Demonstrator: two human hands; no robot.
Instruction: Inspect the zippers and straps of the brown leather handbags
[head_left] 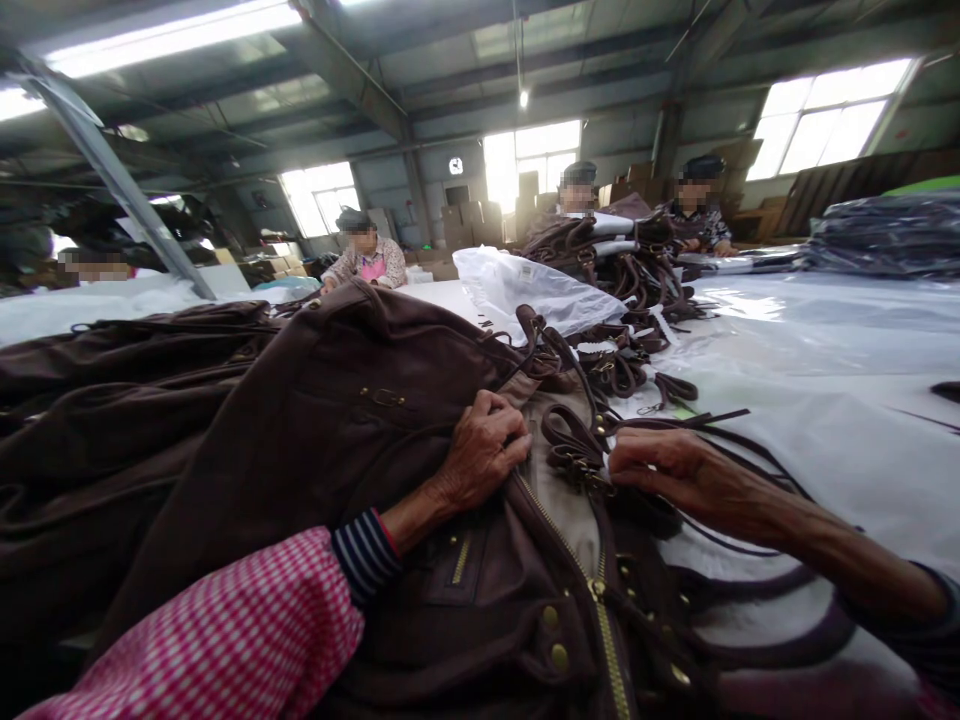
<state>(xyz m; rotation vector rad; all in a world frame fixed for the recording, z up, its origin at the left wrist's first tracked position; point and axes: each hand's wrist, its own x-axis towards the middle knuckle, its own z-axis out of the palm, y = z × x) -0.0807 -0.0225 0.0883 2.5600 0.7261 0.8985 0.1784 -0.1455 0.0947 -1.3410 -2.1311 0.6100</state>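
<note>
A dark brown leather-look jacket lies in front of me, with brass snaps and a small zipped pocket. Its brass zip is done up at the bottom and parts higher up, showing beige lining. My left hand has its fingers closed on the jacket's left front edge, beside the lining. On the other side, my right hand pinches at a coiled brown strap with brass clips; a bit of white shows at the fingertips. The fingers partly hide what is gripped.
More brown jackets lie at the left. Ahead are a clear plastic bag and a heap of brown straps. Plastic sheeting covers the table at right, below a stack of wrapped goods. Several people work across the table.
</note>
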